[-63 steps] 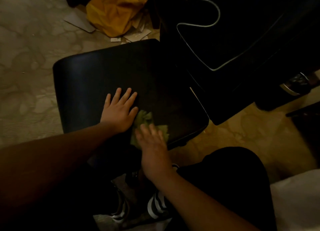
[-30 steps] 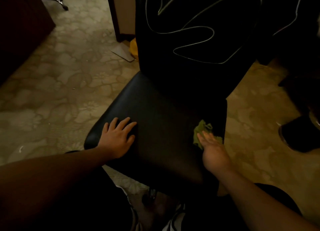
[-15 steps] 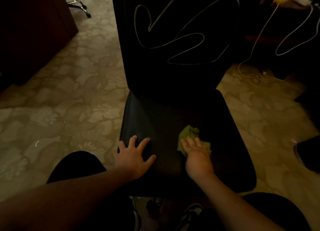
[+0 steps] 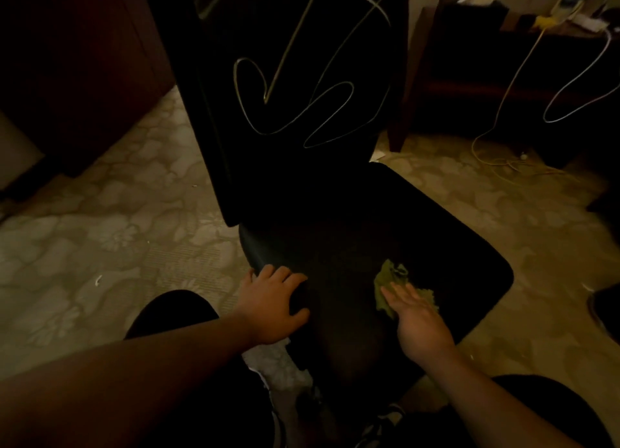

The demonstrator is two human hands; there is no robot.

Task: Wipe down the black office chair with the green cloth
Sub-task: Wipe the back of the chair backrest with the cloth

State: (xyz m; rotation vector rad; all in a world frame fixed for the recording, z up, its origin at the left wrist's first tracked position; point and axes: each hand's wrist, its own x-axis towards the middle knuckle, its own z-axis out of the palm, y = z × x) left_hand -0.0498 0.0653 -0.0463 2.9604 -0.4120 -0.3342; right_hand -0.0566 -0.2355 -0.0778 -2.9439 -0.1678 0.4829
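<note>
Nearest the camera, two dark-clad knees and striped shoes (image 4: pixel 382 424) sit below the seat's front edge. The left hand (image 4: pixel 271 305) lies spread on the seat's near left corner, fingers slightly curled over the edge, gripping nothing else. The right hand (image 4: pixel 419 323) lies flat, fingers straight and together, pressing the cloth (image 4: pixel 391 280) onto the seat right of centre; crumpled green fabric sticks out past the fingertips. The chair (image 4: pixel 436 239) stands on patterned carpet (image 4: pixel 100 233), its seat turned slightly, its tall backrest rising behind with a thin pale looping line across it. Farther right, a yellow cable (image 4: pixel 503 105) trails down from a dark wooden worktop (image 4: pixel 469 45) to the floor. A dark cabinet (image 4: pixel 84 62) stands at far left.
</note>
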